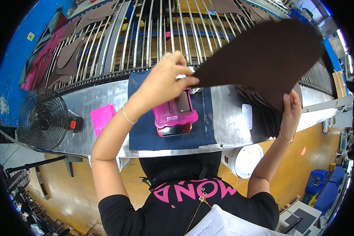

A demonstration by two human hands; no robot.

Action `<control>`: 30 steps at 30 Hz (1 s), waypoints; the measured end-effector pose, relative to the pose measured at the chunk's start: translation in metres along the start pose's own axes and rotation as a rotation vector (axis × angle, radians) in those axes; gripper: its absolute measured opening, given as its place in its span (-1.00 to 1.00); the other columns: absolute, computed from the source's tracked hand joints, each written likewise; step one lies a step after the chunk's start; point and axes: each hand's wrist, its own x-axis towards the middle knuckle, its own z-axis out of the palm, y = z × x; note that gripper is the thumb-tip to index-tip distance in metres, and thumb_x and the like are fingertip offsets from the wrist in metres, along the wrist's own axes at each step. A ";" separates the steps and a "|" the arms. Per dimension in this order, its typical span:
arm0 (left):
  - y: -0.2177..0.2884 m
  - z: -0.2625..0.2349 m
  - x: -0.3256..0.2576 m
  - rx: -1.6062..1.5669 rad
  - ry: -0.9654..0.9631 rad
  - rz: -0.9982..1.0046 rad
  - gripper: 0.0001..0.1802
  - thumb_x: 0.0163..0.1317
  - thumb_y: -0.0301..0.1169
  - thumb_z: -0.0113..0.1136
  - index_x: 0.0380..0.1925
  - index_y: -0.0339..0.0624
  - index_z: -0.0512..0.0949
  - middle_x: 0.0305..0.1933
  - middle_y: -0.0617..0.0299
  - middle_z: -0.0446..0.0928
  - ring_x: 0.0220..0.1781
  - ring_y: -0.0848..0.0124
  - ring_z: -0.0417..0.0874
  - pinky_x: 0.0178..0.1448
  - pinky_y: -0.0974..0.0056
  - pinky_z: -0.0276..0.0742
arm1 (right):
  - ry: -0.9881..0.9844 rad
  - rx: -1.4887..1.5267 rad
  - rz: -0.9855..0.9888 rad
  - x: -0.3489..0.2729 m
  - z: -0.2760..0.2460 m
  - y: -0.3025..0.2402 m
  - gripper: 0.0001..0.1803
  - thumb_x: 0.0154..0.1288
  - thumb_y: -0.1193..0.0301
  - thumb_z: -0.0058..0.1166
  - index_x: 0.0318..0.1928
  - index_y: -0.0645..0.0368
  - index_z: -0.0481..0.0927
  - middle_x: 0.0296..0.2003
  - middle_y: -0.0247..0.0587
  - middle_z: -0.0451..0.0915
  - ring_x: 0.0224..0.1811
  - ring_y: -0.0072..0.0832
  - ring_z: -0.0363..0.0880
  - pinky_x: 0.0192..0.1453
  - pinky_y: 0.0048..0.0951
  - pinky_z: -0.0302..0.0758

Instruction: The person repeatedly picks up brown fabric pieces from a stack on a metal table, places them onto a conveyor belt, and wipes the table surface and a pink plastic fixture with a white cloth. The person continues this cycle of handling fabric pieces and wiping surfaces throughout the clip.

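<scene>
A large, flat, dark brown cut piece point(259, 55), leather-like, is raised over the right part of the metal table. Its narrow corner sits between the thumb and fingers of my left hand point(170, 76). My right hand point(292, 108) grips the lower edge of the same piece. Under my left hand, a pink tray-like holder point(176, 118) rests on a dark blue mat point(145, 131), with a dark block in it. Several similar brown pieces point(259, 106) lie stacked below the raised one, partly hidden by it.
A black round fan point(44, 120) stands at the left table end, near a bright pink sheet point(102, 118). Behind the table runs a rack of metal rods point(145, 35) with brown pieces point(69, 57) on it. A white bucket point(247, 159) is below the front edge.
</scene>
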 end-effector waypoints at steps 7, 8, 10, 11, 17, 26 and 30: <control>-0.114 -0.053 -0.007 0.081 0.326 -0.364 -0.67 0.06 -0.21 0.40 -0.39 -0.31 0.70 -0.21 0.07 0.53 -0.10 0.22 0.57 -0.01 0.23 0.46 | -0.240 0.005 0.023 0.079 0.155 0.010 -0.62 0.28 0.33 0.21 0.01 0.33 0.59 -0.30 -0.24 0.68 -0.28 -0.63 0.57 -0.16 -0.60 0.48; -0.131 -0.061 -0.011 0.153 0.351 -0.416 -0.66 0.12 -0.20 0.38 -0.38 -0.33 0.69 -0.17 0.14 0.51 -0.14 0.33 0.56 -0.06 0.30 0.44 | -0.282 -0.034 0.022 0.091 0.186 0.014 -0.62 0.25 0.29 0.24 -0.04 0.32 0.62 -0.31 -0.18 0.70 -0.28 -0.58 0.61 -0.18 -0.54 0.51; -0.175 -0.067 -0.020 0.382 0.449 -0.441 -0.64 0.08 -0.15 0.39 -0.38 -0.28 0.71 -0.19 0.11 0.51 -0.11 0.23 0.55 -0.02 0.22 0.43 | -0.337 -0.034 -0.003 0.106 0.248 0.032 -0.62 0.21 0.23 0.27 -0.12 0.31 0.66 -0.31 -0.06 0.71 -0.28 -0.47 0.67 -0.16 -0.45 0.55; -0.190 -0.065 -0.020 0.465 0.449 -0.473 -0.69 0.07 -0.15 0.39 -0.38 -0.18 0.73 -0.17 0.13 0.52 -0.06 0.17 0.51 0.04 0.15 0.41 | -0.360 -0.020 0.006 0.113 0.276 0.050 -0.62 0.19 0.23 0.28 -0.14 0.30 0.66 -0.30 -0.06 0.71 -0.27 -0.41 0.68 -0.14 -0.42 0.56; -0.256 -0.044 -0.041 0.704 0.357 -0.754 -0.79 0.10 -0.14 0.34 -0.39 0.03 0.75 -0.06 0.20 0.49 0.12 0.13 0.42 0.22 -0.07 0.31 | -0.526 -0.226 0.162 0.110 0.383 0.087 -0.67 0.12 0.17 0.29 -0.17 0.10 0.70 -0.26 -0.17 0.71 -0.13 -0.26 0.67 0.01 -0.27 0.52; -0.257 -0.041 -0.052 0.601 0.458 -0.724 -0.37 0.15 0.07 0.27 0.19 0.09 0.47 0.20 -0.04 0.29 0.24 -0.08 0.28 0.29 -0.16 0.21 | -0.266 -0.124 -0.137 0.097 0.207 -0.003 -0.66 0.29 0.35 0.17 0.06 0.12 0.61 -0.03 -0.14 0.63 0.01 -0.38 0.60 0.13 -0.39 0.48; -0.204 -0.049 -0.052 0.397 0.492 -0.554 -0.42 0.20 -0.05 0.27 0.20 0.05 0.46 0.17 -0.04 0.30 0.24 0.00 0.28 0.35 -0.02 0.19 | 0.087 -0.666 -0.174 0.055 0.029 -0.010 -0.69 0.32 0.35 0.11 0.00 0.24 0.62 0.00 -0.10 0.61 0.07 -0.27 0.55 0.21 -0.32 0.39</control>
